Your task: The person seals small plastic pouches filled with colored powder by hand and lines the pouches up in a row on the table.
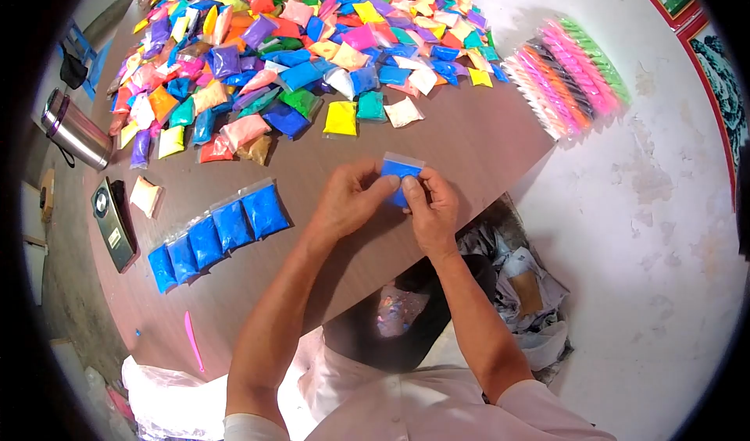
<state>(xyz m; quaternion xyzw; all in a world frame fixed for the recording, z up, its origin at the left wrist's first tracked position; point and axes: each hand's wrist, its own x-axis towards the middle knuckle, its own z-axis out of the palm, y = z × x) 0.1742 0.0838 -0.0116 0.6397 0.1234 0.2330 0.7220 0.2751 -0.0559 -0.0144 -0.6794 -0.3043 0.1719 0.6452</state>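
Note:
Between my two hands, above the table's right part, is a small clear packet filled with something blue (401, 164). My left hand (355, 197) grips its left side, thumb pressed on the front. From the right, my right hand (431, 207) pinches it with thumb and fingers. The clear top strip of the packet points away from me. Left of my hands, several similar blue packets (206, 242) lie in a slanting, overlapping row on the brown table (258, 316).
A big heap of colourful packets (297, 58) covers the far side. Bundles of coloured sticks in clear wrap (566, 78) lie at the right edge. At left are a steel tumbler (82, 132), a dark phone (113, 226) and a pale packet (145, 196). A pink plastic tool (192, 339) lies nearer.

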